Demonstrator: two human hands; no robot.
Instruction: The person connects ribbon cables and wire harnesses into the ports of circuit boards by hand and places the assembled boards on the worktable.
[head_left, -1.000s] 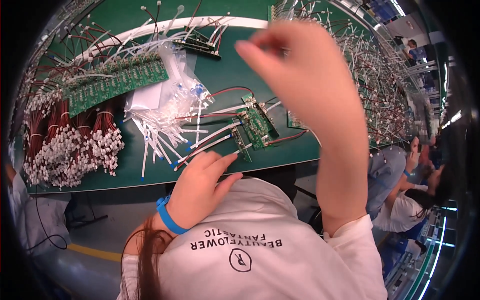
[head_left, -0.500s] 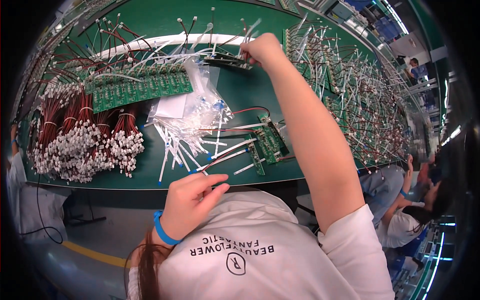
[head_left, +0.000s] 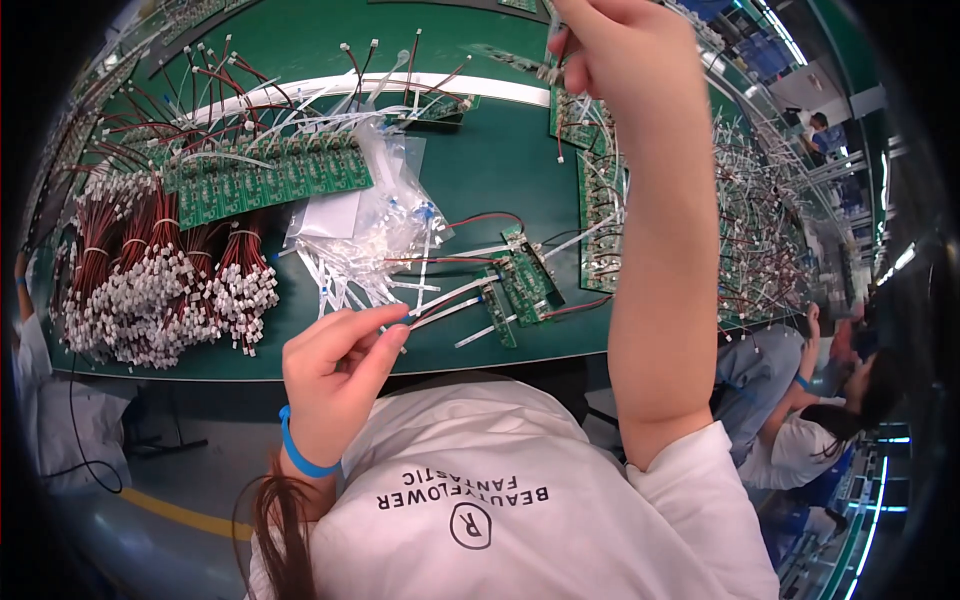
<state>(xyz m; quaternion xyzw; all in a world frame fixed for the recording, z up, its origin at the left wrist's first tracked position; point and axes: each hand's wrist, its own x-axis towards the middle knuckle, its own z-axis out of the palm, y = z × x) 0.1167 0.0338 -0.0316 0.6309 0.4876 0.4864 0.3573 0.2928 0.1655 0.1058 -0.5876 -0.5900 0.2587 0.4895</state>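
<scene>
My left hand [head_left: 335, 365] is at the near edge of the green table [head_left: 480, 150]. Its thumb and fingers pinch the blue-tipped end of a white flat cable [head_left: 445, 300]. That cable runs to a small green circuit board [head_left: 498, 312], which lies beside another board [head_left: 530, 275] with red wires. My right hand [head_left: 605, 45] is raised over the far side of the table. Its fingers are closed on a small wired connector [head_left: 553, 68], from which a thin wire hangs down. My right forearm hides part of the boards behind it.
Bundles of red wires with white plugs [head_left: 160, 290] lie at the left, long green boards [head_left: 270, 180] behind them. A clear bag of white flat cables [head_left: 385, 215] sits mid-table. Wired boards [head_left: 760, 230] fill the right side. Seated co-workers [head_left: 830, 420] are at lower right.
My right hand reached out to a board at the back of the table, then came back up holding the wired connector. My left hand closed on the flat cable's end.
</scene>
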